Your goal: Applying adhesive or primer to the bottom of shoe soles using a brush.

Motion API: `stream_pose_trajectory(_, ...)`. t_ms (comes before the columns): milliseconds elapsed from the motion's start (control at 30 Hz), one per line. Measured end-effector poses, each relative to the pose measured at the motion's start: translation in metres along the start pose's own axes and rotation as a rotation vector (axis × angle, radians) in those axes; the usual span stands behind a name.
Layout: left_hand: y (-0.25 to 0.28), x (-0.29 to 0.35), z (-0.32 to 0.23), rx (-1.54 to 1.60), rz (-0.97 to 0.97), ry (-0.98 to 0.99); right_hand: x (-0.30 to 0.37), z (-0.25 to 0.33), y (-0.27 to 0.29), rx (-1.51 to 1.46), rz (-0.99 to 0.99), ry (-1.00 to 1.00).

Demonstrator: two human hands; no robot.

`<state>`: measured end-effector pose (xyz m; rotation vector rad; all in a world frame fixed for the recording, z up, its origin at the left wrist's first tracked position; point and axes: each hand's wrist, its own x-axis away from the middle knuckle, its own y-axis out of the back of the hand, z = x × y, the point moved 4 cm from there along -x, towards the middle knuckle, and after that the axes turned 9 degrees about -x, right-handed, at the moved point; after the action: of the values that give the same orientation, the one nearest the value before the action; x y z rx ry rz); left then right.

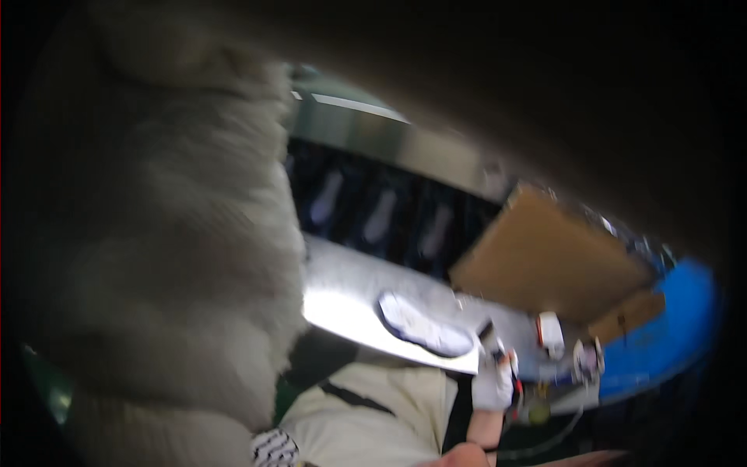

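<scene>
A whitish gloved hand, my left hand [187,233], fills the left side very close to the camera. It is blurred and its fingers cannot be made out; a black-and-white patterned cuff [274,449] shows below it. My right hand [492,387], in a white glove, is closed at the bench's front edge. A small tool with a dark, flat tip [487,335] sticks up from its fingers, perhaps a brush. Just left of that hand, a white shoe sole [426,328] lies on the brightly lit bench [342,311], apart from both hands.
Behind the bench runs a dark conveyor [408,210] carrying several pale soles. A cardboard box [552,253] stands at the back right, on or beside a blue surface [677,327]. Near my right hand are a white-and-red container [550,335] and a small white cup-like container [587,359].
</scene>
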<state>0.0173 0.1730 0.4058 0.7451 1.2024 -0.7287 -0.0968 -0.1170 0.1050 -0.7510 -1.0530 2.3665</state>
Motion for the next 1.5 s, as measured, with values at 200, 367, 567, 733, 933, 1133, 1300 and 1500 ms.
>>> stream_pose_trajectory(200, 0.022, 0.001, 0.001, -0.061, -0.039, 0.035, 0.014, 0.004, 0.025, -0.041, -0.216, -0.011)
stream_pose_trajectory(367, 0.03, -0.007, -0.005, -0.089, -0.044, 0.051, 0.011, -0.002, 0.025, -0.005, -0.348, -0.004)
stream_pose_trajectory(567, 0.064, -0.007, 0.039, -0.447, -0.034, 0.215, 0.014, -0.001, 0.029, 0.066, -0.261, -0.005)
stream_pose_trajectory(733, 0.103, 0.04, 0.142, -1.195, 0.33, 0.293, 0.008, 0.001, 0.029, 0.033, -0.204, -0.029)
stream_pose_trajectory(933, 0.194, 0.085, 0.265, -1.846, 0.803, 0.93, 0.007, -0.001, 0.029, -0.001, -0.318, 0.0)
stream_pose_trajectory(1133, 0.221, 0.095, 0.302, -1.841, 0.903, 1.276, 0.007, -0.001, 0.031, 0.157, -0.342, 0.013)
stream_pose_trajectory(1300, 0.213, 0.086, 0.298, -2.117, 1.007, 1.089, 0.012, -0.005, 0.032, 0.114, -0.367, -0.066)
stream_pose_trajectory(1500, 0.214, 0.098, 0.315, -1.861, 0.893, 0.831, 0.015, 0.002, 0.029, 0.396, -0.438, 0.001)
